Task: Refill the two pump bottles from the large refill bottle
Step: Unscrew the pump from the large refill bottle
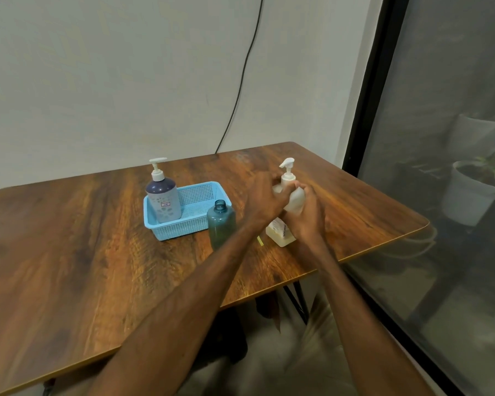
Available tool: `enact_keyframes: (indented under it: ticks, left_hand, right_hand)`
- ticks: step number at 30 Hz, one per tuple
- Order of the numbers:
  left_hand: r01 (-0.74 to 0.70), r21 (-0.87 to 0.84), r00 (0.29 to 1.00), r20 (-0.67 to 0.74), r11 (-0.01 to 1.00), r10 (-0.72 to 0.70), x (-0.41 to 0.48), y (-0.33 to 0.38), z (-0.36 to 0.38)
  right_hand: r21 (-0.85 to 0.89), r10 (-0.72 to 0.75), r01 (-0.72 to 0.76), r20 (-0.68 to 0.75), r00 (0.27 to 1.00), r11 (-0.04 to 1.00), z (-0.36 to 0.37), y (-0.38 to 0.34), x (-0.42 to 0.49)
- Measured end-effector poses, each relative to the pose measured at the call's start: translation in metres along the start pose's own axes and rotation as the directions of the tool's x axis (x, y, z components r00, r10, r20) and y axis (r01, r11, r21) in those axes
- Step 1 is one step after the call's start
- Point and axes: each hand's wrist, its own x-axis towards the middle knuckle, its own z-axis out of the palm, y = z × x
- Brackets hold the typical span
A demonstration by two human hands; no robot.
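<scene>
Gripping the white pump bottle (297,199), the hands curl round it, left hand (265,201) above right hand (309,217).

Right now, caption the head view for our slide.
Left hand and right hand grip the white pump bottle; uncapped teal bottle and blue basket stand alongside.

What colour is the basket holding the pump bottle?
Light blue basket, with perforated walls; shows best in the head view.

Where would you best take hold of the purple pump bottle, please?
Grip the purple pump bottle round its upper body, above the blue basket rim, from the near side: it stands upright and the basket wall covers its base.
</scene>
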Motion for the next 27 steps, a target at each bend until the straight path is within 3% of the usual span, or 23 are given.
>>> enact_keyframes:
  ticks: [5,10,27]
  left_hand:
    - [0.152,-0.043,0.986,-0.060,0.987,-0.155,0.001,0.003,0.003]
    - [0.166,0.005,0.984,-0.057,0.986,-0.166,0.004,0.008,0.007]
    - [0.217,-0.066,0.972,-0.072,0.974,-0.222,0.019,-0.007,0.025]
  right_hand:
    - [-0.011,-0.003,0.003,0.026,1.000,1.000,-0.001,0.000,-0.001]
    - [0.005,-0.003,0.003,0.022,1.000,1.000,0.000,0.001,-0.001]
    - [0.069,-0.031,0.030,0.004,1.000,0.997,0.002,0.007,-0.004]
